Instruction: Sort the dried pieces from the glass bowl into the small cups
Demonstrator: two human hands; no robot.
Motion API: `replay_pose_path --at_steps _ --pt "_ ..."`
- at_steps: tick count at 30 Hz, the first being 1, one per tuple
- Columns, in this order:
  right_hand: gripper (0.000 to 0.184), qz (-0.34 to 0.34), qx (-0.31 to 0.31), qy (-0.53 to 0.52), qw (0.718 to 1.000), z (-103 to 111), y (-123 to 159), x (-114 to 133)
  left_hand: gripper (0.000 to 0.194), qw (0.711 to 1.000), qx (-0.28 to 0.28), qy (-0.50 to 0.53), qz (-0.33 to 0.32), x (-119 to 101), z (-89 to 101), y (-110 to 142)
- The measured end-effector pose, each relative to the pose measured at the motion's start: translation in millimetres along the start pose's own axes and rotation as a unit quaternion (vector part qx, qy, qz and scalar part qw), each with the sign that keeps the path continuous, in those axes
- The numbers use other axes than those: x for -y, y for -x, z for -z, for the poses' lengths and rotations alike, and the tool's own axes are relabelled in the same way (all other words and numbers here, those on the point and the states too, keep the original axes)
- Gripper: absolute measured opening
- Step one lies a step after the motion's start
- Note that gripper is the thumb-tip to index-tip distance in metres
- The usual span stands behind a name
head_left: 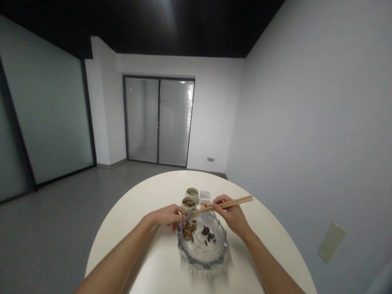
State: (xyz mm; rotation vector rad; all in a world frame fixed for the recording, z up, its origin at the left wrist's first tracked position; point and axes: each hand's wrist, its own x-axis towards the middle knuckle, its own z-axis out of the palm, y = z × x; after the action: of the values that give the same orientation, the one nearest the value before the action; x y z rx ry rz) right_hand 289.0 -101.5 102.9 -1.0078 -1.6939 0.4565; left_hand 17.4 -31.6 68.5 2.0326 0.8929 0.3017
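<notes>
My right hand is closed around a pair of wooden chopsticks. Their tips point left, over the far rim of a clear glass bowl with a wavy edge. At the bowl's left rim is my left hand, fingers bent and gripping the edge. Inside the bowl, brown elongated pieces lie in a heap on the left. Small dark, date-like pieces sit right of the middle. Whether the chopstick tips pinch anything is too small to tell.
Behind the bowl stand two beige cups: the nearer cup holds brown pieces, the farther cup sits behind it. Beside them are two white square containers, the nearer container with pale pieces. Everything rests on a round cream table; a wall rises at right.
</notes>
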Motion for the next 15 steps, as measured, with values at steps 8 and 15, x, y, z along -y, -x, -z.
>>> replay_pose_path --at_steps 8,15 --pt "0.02 0.04 -0.091 0.005 0.995 -14 -1 -1 0.033 1.0 0.003 -0.006 -0.004 -1 0.3 0" --pt "0.025 0.012 -0.068 -0.023 0.997 -31 -6 -4 0.034 1.0 0.002 -0.006 0.0 -1 0.3 0"
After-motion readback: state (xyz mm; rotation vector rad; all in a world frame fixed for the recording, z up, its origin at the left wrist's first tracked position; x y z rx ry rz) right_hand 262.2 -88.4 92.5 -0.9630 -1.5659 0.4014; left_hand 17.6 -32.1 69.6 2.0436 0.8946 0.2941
